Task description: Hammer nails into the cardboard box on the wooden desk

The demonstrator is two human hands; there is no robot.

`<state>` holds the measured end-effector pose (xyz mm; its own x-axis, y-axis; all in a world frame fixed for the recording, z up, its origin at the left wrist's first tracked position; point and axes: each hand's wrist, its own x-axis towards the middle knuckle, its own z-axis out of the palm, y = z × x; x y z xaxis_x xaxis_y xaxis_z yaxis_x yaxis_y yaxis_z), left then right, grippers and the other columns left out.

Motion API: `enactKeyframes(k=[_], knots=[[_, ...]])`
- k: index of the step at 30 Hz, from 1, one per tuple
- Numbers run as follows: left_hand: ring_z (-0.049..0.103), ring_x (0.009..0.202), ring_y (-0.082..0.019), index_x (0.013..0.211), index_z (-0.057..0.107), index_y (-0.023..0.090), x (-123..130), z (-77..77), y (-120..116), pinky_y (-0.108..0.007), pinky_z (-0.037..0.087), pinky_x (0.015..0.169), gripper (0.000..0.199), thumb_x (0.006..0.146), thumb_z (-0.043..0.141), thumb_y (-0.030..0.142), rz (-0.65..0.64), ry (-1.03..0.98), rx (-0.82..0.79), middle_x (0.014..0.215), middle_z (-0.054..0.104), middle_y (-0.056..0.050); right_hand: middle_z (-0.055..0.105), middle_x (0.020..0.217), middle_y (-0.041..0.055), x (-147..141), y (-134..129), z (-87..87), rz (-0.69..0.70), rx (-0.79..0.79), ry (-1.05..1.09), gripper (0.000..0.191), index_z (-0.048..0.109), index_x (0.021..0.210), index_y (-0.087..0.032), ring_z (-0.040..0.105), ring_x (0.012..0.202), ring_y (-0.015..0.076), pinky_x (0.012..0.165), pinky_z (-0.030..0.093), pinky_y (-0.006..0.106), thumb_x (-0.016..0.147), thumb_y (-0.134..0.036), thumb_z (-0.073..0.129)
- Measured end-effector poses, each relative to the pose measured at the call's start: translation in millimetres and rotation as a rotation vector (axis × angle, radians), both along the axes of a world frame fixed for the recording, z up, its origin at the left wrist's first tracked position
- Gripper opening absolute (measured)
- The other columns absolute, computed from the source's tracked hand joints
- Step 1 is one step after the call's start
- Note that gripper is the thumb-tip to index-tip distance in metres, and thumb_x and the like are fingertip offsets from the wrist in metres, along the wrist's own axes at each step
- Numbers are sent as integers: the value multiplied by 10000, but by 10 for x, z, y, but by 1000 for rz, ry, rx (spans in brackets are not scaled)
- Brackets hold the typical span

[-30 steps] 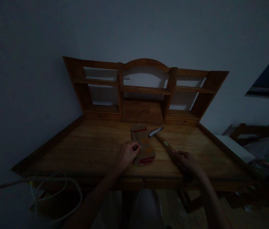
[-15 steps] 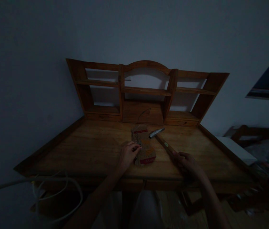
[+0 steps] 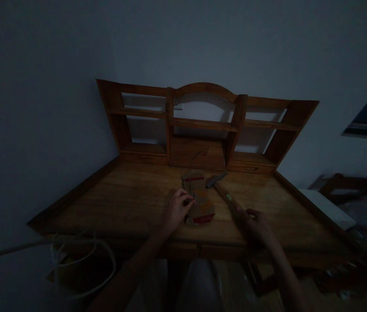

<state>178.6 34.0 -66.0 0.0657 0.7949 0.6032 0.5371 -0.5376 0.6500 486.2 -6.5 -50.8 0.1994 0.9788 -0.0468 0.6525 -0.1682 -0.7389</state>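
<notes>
A flattened piece of printed cardboard (image 3: 204, 203) with red bands and orange print lies on the wooden desk. My left hand (image 3: 177, 209) rests at its left side, thumb and forefinger pinched over the cardboard. A tiny pale speck shows at those fingertips, too small to name. My right hand (image 3: 255, 223) is wrapped round the lower handle of a hammer (image 3: 225, 195). The hammer's metal head is beside the cardboard's upper right edge, and its handle slants down toward me. Whether the head touches the desk I cannot tell in this dim light.
A wooden shelf unit (image 3: 202, 125) stands along the back of the desk (image 3: 131, 199) against the wall. Pale cables (image 3: 105, 247) loop at the front left. At the right are a white surface (image 3: 326, 208) and a dark wooden chair (image 3: 354, 186).
The whole view has shifted slightly, so the scene sits a little further right. Both hands keep their grips, and the hammer stays beside the cardboard.
</notes>
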Motion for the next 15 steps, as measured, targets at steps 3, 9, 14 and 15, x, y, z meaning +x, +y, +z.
enactKeyframes(k=[3,9,14,15], knots=[[560,841,-148,803,699,213,-9,14,-12,-257,464,737,66,808,676,275,11,6,3,867,549,-18,629,602,51,-94,-113,14,-54,108,-68,578,635,794,-177,598,579,201,484,372,243,789,-721,442],[546,800,-135,819,717,213,-27,41,-40,-239,442,690,81,817,669,279,5,19,-17,827,530,-11,585,549,14,-227,-543,226,-9,158,117,559,650,945,-160,554,502,173,441,345,231,847,-664,429],[533,761,-129,792,724,209,-22,43,-29,-236,423,654,92,809,680,287,23,21,-7,776,515,-2,721,802,60,-159,-805,398,21,271,-320,477,677,1016,-242,680,705,234,536,440,247,831,-636,482],[532,756,-129,793,725,210,-22,40,-25,-237,422,649,98,812,676,292,23,20,-8,771,513,-1,725,791,62,-158,-843,411,32,290,-410,477,678,1032,-251,683,683,239,524,440,254,837,-634,471]])
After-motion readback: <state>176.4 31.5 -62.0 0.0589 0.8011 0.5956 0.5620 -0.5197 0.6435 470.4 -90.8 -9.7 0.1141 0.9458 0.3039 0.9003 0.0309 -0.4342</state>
